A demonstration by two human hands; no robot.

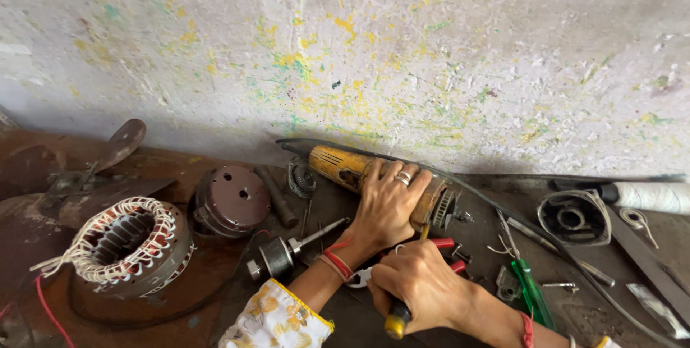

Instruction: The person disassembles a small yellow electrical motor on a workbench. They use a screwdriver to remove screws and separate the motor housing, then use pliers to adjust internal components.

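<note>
A worn yellow angle grinder body (343, 166) lies on the bench against the wall, its open gear end (447, 209) facing right. My left hand (388, 204) is clamped over the grinder's middle, a ring on one finger. Just below it, my right hand (420, 285) grips a screwdriver by its dark and yellow handle (397, 321); the shaft points up toward the grinder's gear end. Red-handled pliers (447, 244) lie under my hands.
A wound motor stator (126, 244) sits at the left, a brown motor cover (231, 199) and a rotor with shaft (284, 253) beside it. At the right lie a green screwdriver (530, 292), a black gear housing (573, 217), a white thread spool (650, 195) and small metal parts.
</note>
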